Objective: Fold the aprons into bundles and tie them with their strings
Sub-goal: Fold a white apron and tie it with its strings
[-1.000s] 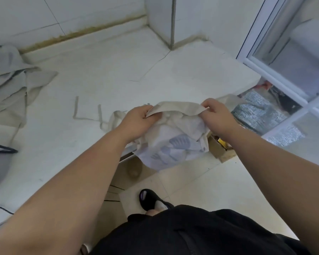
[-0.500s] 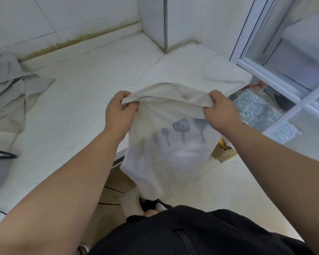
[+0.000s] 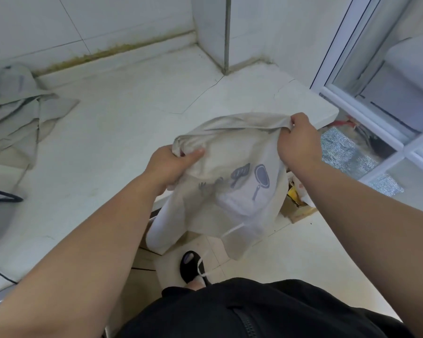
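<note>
both hands — left (image 3: 171,164), right (image 3: 297,140) — grip the apron (image 3: 232,191) top, apart; keep it taut, lay it flat on the counter (image 3: 132,118).

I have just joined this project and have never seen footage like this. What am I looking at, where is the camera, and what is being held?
There is no machine here: a person works with two bare hands. The single picture comes from a wide-angle camera worn on the head, looking forward and down, so both forearms enter from the bottom.

The left hand and the right hand each have a grip on the gathered top edge of a pale apron printed with kitchen tools. The rest of it hangs down in front of the white counter. A thin string trails from it toward a black shoe.

On the counter, far left, lies a loose pile of cloth, probably more aprons. A window frame stands on the right.
</note>
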`<state>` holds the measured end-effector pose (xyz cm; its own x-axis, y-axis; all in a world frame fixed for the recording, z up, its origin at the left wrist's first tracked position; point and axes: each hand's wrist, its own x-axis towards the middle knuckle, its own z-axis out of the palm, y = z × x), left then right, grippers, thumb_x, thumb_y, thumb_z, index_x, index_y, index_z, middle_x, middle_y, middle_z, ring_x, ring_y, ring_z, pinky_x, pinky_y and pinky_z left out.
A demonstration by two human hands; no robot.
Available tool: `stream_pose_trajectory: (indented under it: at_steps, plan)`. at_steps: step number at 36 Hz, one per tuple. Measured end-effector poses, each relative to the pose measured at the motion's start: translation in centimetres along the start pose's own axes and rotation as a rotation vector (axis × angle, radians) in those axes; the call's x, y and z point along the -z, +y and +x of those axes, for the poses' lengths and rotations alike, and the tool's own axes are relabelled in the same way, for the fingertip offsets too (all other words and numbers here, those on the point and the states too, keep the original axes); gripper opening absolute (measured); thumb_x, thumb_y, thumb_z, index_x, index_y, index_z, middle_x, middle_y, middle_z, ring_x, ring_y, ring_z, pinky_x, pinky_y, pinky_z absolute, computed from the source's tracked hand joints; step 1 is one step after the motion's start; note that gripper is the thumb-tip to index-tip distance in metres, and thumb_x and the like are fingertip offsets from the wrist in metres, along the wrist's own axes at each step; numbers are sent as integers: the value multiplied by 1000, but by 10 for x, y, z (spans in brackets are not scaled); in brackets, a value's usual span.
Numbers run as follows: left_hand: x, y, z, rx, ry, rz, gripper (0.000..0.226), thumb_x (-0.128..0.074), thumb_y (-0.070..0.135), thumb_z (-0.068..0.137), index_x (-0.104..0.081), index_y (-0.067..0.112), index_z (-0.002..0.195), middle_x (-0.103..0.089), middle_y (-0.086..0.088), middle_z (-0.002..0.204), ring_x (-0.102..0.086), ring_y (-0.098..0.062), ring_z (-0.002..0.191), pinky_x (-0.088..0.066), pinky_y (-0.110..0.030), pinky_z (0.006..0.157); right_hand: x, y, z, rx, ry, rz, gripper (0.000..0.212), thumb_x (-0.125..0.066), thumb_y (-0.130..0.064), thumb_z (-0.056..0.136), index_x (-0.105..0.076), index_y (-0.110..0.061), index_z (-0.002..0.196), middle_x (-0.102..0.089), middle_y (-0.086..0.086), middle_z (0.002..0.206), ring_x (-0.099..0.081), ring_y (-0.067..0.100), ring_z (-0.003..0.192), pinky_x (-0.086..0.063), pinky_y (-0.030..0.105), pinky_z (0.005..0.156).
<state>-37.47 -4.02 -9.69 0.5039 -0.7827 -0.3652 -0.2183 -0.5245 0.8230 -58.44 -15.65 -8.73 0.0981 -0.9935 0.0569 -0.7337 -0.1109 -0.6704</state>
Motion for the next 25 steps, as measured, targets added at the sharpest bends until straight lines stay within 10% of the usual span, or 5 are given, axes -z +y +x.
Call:
stream_pose_trajectory:
  at_steps: [5, 10, 18, 25]
  plan:
    - [9, -4, 2, -40, -196, 181, 23, -82, 19, 73, -67, 18, 90, -66, 7, 87, -61, -9, 80, -45, -19, 63, 3, 7, 9, -41, -24, -30, 22, -36, -13, 94, -48, -2, 110, -58, 21, 112, -52, 35, 95, -33, 33, 70]
    - [9, -9, 12, -176, 311, 533, 19, -57, 24, 87, -50, 9, 77, -57, -6, 75, -53, -28, 75, -35, -31, 61, 1, 9, 12, 3, -195, -191, 14, -36, -15, 95, -47, -7, 94, -57, 19, 104, -53, 34, 92, -38, 34, 71]
    - [-1, 5, 8, -105, 258, 204, 23, -35, 12, 94, -54, 1, 101, -68, -9, 71, -64, -11, 47, -47, -18, 45, 10, -2, 13, 55, -166, -165, 13, -36, -15, 94, -45, -6, 92, -50, 11, 90, -50, 29, 79, -47, 36, 68]
    - [2, 22, 0, -249, 412, -228, 26, -38, 9, 94, -53, 27, 83, -67, 2, 69, -69, -20, 73, -57, -40, 75, 16, -33, 19, -97, -204, 450, 20, -31, -4, 89, -47, -14, 93, -53, 12, 92, -56, 24, 68, -57, 36, 54]
